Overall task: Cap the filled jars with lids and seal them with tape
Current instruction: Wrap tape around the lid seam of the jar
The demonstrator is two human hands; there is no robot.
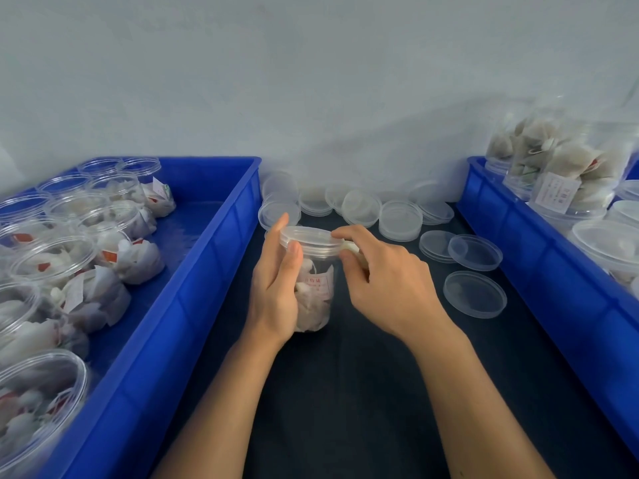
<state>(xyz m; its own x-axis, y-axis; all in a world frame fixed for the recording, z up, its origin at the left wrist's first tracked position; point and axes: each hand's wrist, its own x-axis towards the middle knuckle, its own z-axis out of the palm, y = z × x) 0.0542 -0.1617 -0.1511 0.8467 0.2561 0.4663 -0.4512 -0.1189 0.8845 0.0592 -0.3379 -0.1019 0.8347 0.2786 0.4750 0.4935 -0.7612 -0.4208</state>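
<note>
Lower left of frame: blue crate holding uncapped clear jars of white sachets. Centre: filled jar upright on dark tabletop, lid seated on top. Left hand wraps the jar wall, fingers curled round it. Right hand pinches a pale tape strip at the lid's rim. Upper centre: loose lids scattered. Right edge: second blue crate with capped jars.

A clear round plastic jar packed with white tea bags stands upright, a clear plastic lid seated on top.
</note>
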